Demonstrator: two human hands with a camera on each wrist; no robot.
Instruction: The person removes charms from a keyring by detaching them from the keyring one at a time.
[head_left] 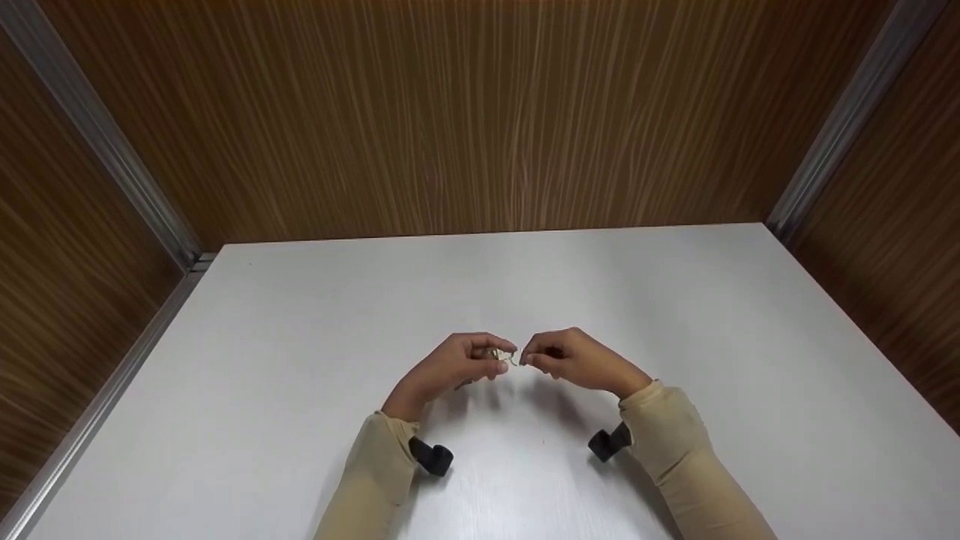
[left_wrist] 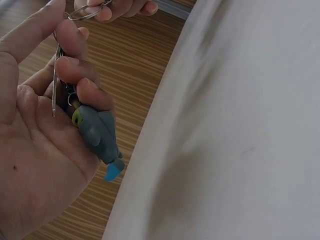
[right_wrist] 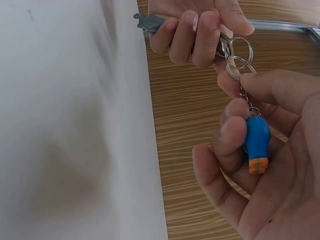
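Keyrings (right_wrist: 239, 56), raised above the white surface (head_left: 300, 360), meet between both hands: left hand (head_left: 457, 364) fingers curl round a grey charm (left_wrist: 97, 132), right hand (head_left: 574, 360) pinches the blue charm's (right_wrist: 257, 137) chain, steadying the rings.

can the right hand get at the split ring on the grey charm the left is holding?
Probably yes: the right hand pinches its own ring right against the left hand's ring, nothing between; though it already grips the blue charm.

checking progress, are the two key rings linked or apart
Cannot tell: in the right wrist view the rings overlap between the left hand and right hand, but linkage is unclear.
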